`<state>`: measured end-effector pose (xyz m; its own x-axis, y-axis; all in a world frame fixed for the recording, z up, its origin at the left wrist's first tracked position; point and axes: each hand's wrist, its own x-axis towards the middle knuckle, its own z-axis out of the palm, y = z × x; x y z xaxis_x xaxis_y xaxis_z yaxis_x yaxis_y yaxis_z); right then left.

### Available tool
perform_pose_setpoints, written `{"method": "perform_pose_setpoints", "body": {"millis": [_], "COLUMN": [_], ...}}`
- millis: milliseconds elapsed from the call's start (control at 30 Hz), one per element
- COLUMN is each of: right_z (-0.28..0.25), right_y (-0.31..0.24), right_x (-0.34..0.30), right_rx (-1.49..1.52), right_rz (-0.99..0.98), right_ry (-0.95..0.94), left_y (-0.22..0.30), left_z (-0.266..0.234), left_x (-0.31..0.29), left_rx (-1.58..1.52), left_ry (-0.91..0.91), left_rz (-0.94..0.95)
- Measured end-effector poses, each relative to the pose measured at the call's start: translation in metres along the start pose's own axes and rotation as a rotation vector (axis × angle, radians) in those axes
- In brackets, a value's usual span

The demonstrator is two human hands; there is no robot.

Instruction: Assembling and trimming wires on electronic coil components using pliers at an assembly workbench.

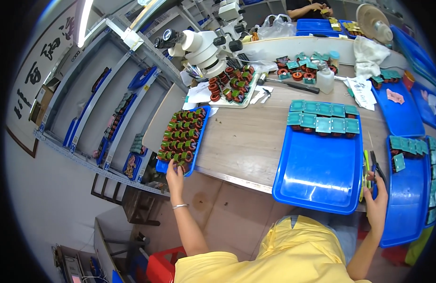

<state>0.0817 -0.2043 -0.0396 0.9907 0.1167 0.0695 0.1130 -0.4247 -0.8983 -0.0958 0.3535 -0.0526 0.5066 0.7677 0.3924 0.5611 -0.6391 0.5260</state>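
My left hand (175, 178) reaches to the near end of a blue tray (199, 150) on the left. Its fingers are closed on a copper-wound ring coil (182, 164) at the tray's near corner. Rows of similar coils with green tops (184, 132) fill this tray. My right hand (377, 198) is at the table's right edge, its fingers closed around blue-handled pliers (375, 165), partly hidden by the hand. A yellow-green handled tool (366, 165) lies beside them. Between my hands sits a larger blue tray (317, 170) with coils under green boards (324, 117) at its far end.
A white microscope (199, 49) stands at the back left, beside a pale tray of coils (248, 96). Farther back are a screwdriver (298, 87), a clear bottle (325, 80) and a white cloth (369, 54). More blue trays (406, 188) stand at right. Shelving (119, 104) lines the left.
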Motion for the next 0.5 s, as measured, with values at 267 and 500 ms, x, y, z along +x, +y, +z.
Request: {"method": "perform_pose_setpoints", "body": {"millis": [267,500], "right_z": [0.002,-0.014], "right_y": [-0.003,-0.009], "right_x": [0.000,-0.024], "right_rx": [-0.036,0.075], "right_rz": [-0.133,-0.052], "right_ry": [0.037,0.036], "left_y": [0.094,0.288], "left_z": [0.062,0.158], "left_x": [-0.025,-0.058], "left_rx": [-0.188,-0.290], "left_ry": [0.311,-0.266], "left_rz": [0.290,0.764]}}
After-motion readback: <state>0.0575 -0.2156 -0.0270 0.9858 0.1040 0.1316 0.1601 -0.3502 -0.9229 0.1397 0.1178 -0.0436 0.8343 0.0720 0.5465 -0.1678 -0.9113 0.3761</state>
